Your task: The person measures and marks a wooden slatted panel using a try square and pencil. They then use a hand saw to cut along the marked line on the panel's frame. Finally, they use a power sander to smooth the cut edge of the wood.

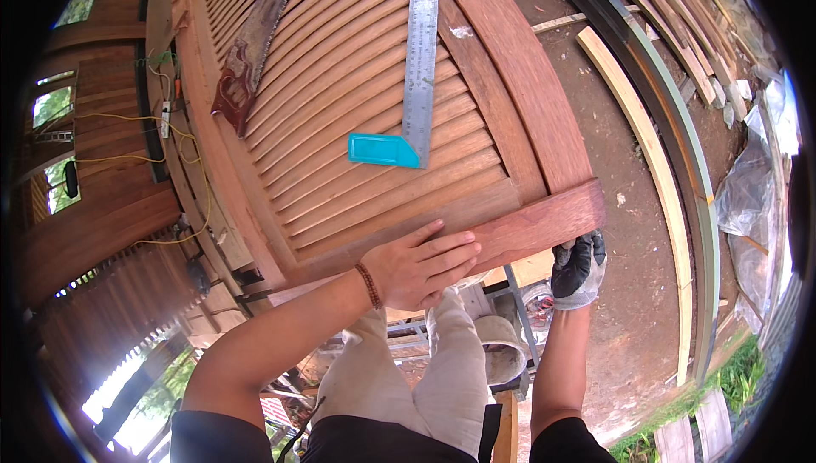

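My left hand (421,266), bare with a beaded bracelet at the wrist, lies flat with fingers stretched on a reddish-brown wooden board (544,216). That board runs along the near edge of a louvred wooden panel (340,89). At the board's right end is my right hand (578,272), in a grey and black work glove, its fingers curled just below the edge. What those fingers hold, if anything, is hidden. A try square with a steel blade (421,63) and a turquoise handle (382,149) rests on the slats. Farther left lies a handsaw (255,55) with a dark reddish handle.
Below the panel's near edge stands a pale bucket (501,348) close to my legs. Long timber (650,165) and a dark metal beam (688,148) lie on the dirt floor at right. More planks (667,12) are stacked beyond. A yellow cord (200,199) hangs at left.
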Available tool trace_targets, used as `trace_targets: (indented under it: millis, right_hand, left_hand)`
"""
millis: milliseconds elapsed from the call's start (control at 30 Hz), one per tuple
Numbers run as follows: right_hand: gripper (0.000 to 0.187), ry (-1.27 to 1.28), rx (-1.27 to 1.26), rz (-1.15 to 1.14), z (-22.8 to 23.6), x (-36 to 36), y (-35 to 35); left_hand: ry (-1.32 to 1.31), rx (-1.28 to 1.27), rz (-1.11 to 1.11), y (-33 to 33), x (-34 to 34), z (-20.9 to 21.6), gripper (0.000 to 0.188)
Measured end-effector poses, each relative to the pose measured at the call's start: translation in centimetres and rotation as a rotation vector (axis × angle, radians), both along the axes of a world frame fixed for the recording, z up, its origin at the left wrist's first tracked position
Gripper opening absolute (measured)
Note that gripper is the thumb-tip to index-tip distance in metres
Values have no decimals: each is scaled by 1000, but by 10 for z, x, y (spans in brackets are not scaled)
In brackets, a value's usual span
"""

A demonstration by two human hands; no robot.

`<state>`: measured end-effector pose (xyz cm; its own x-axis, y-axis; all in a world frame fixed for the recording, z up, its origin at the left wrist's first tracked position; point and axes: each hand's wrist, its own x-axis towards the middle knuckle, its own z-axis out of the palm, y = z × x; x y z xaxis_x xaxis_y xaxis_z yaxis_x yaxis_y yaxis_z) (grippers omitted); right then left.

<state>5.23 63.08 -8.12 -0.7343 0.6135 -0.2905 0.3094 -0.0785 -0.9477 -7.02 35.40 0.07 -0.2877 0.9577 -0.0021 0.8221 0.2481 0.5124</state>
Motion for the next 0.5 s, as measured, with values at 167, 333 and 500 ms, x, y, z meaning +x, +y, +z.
trace_targets:
  millis: [167,333,500]
  right_hand:
    - [14,230,-929,-366,-7,5,9]
    - [18,252,-1036,-250,11,-3,18]
    - [19,148,-912,-237,13,-10,25]
  left_hand:
    - [14,-5,-3,0,0,0,51]
    - [2,8,0,3,-1,1,48]
    - [7,34,15,5,-1,2,50]
